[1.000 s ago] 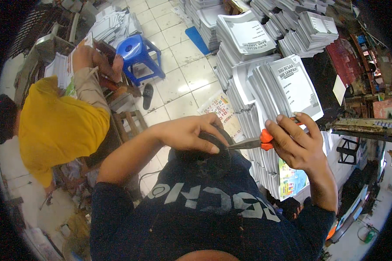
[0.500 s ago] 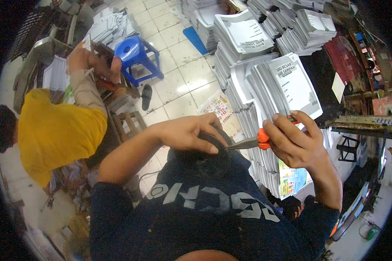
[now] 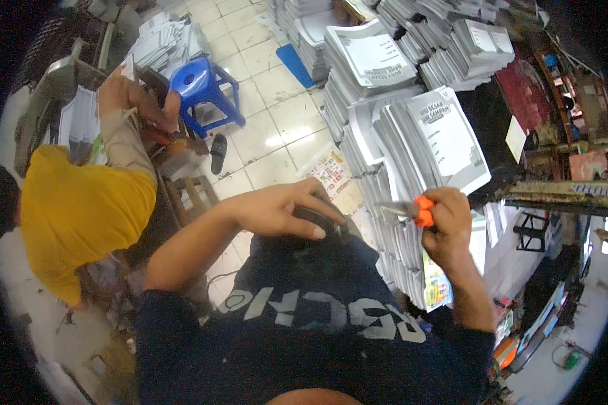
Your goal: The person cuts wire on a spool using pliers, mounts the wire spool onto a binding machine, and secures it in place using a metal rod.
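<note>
Right hand gripping orange-handled pliers, tip apart from dark object under left hand; stacked booklets at right; blue stool on tiled floor; co-worker at left.

Operator's torso: dark navy T-shirt, fabric marked by a few small pale specks, one row of large, blocky, whitish-grey lettering across the front, print patchy; short left sleeve and right sleeve matching, plain, forearms and both hands bare.
</note>
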